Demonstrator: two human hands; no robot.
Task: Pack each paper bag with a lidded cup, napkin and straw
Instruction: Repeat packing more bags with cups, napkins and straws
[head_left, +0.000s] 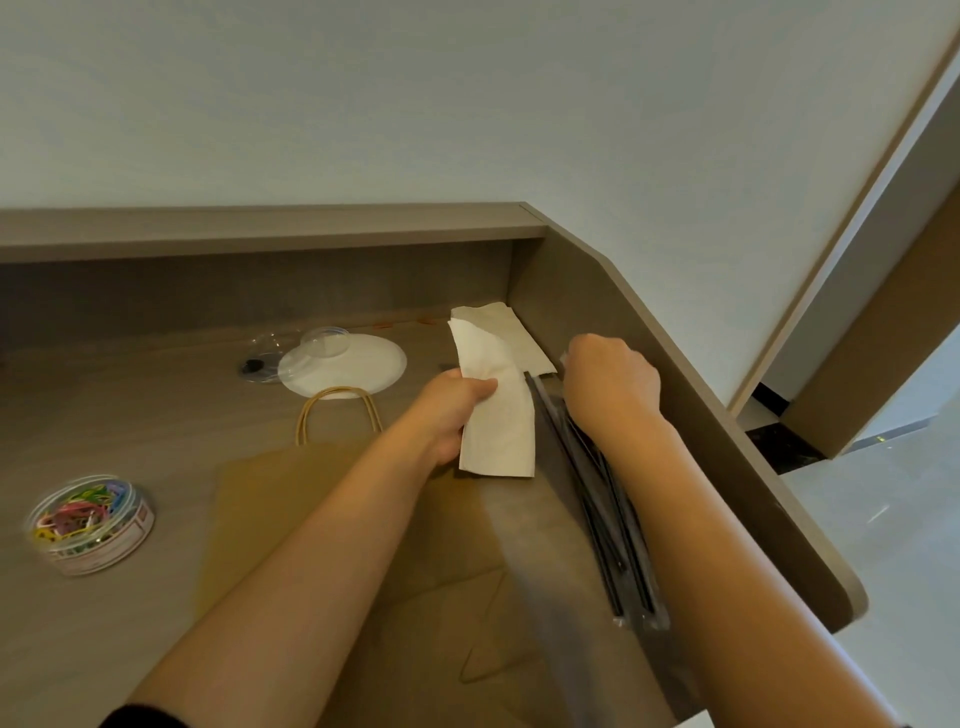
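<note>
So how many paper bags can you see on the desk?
1. A flat brown paper bag lies on the desk under the forearms, handles toward the white plate. A second may lie beneath it near the front edge; I cannot tell.

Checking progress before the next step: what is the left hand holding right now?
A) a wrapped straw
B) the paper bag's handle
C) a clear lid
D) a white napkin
D: the left hand grips a folded white napkin above the flat paper bag.
</note>
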